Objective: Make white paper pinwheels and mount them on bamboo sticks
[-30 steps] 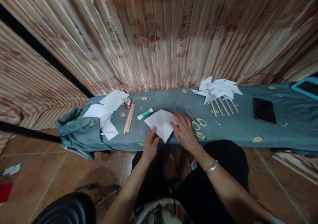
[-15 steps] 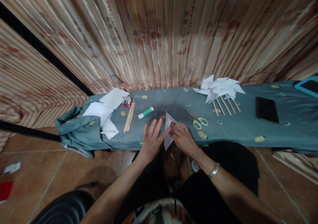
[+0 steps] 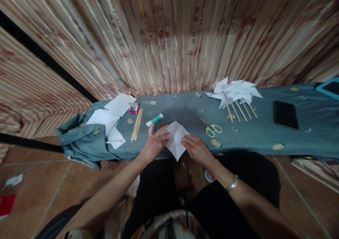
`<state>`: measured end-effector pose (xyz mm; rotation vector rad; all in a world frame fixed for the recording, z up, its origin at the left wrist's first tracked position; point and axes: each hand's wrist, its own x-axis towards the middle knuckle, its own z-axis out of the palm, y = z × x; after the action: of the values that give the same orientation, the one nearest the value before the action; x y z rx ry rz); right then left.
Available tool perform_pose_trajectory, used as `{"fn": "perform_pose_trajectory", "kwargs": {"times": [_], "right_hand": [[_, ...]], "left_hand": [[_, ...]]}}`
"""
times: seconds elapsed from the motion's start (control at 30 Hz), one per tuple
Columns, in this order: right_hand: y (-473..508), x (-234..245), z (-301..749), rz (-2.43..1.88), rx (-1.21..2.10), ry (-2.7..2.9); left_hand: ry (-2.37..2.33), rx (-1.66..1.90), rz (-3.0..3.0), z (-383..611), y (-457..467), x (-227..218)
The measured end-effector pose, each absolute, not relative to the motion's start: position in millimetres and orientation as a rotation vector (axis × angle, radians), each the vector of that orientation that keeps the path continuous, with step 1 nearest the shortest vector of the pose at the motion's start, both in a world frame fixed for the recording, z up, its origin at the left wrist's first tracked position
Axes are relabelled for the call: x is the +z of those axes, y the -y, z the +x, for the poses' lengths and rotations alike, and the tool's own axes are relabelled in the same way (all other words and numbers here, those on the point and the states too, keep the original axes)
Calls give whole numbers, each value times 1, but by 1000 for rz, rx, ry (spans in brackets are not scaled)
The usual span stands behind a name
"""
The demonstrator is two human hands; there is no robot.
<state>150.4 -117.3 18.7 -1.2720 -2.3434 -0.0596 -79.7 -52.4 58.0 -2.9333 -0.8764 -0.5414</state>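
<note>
Paper, white and diamond-shaped (image 3: 176,140), is touching your left hand (image 3: 155,143) and right hand (image 3: 198,150), fingers unclenched; uneven pushing could be crinkling it.

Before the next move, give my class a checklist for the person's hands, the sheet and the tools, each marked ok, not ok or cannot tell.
1. Left hand at the sheet's left side: ok.
2. Right hand at its right side: ok.
3. White sheet well back from the table's front edge: not ok, its near corner reaches it.
4. Scissors apart from the sheet: ok.
5. Glue stick untouched by the left hand: cannot tell, a finger is right beside it.
</note>
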Motion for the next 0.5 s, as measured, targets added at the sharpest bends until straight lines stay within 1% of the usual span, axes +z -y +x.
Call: {"fn": "perform_pose_trajectory", "kwargs": {"times": [0.2,0.33,0.4,0.5], "right_hand": [[129,18,163,-1281,289,2125],[125,27,164,-1328,546,1983],[119,29,163,-1366,603,1921],[111,27,160,-1455,596,1822]], "left_hand": [[1183,-602,-3103,-99,83,48],[1493,-807,-3140,-99,90,43],[1613,-910,-3131,-96,88,42],[1765,-975,-3092,-94,84,40]]}}
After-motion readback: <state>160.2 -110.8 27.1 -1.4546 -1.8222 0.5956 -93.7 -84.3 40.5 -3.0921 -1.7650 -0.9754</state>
